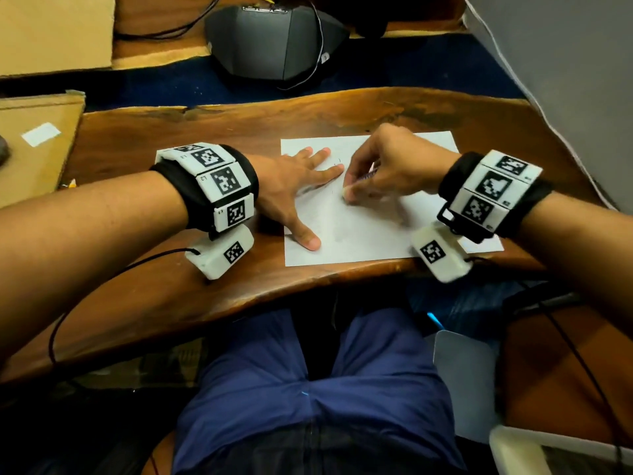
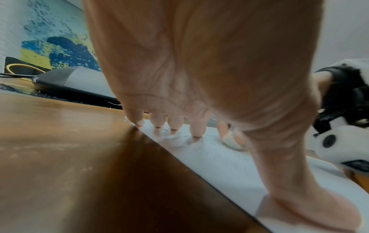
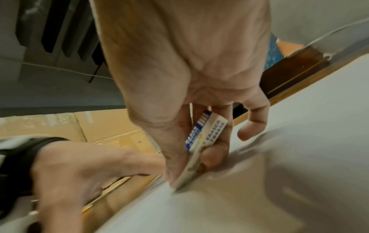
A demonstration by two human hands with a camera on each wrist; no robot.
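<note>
A white sheet of paper [image 1: 363, 231] lies on the brown wooden table [image 1: 212, 289], with faint pencil marks near its top left. My left hand [image 1: 301, 186] lies flat on the sheet's left part, fingers [image 2: 196, 128] spread and straight, thumb near the left edge. My right hand [image 1: 383, 169] pinches a white eraser [image 3: 201, 141] in a blue and white sleeve between thumb and fingers. The eraser's tip [image 1: 346, 194] presses on the paper [image 3: 259, 197] just right of my left index finger. In the left wrist view the eraser [image 2: 232, 141] shows beyond the thumb, on the paper [image 2: 215, 160].
A dark grey angular device [image 1: 274, 39] with cables stands behind the table on blue fabric. Cardboard boxes [image 1: 37, 138] lie at the left. A grey wall or panel [image 1: 565, 63] rises at the right. My legs in blue trousers [image 1: 308, 389] are under the table's front edge.
</note>
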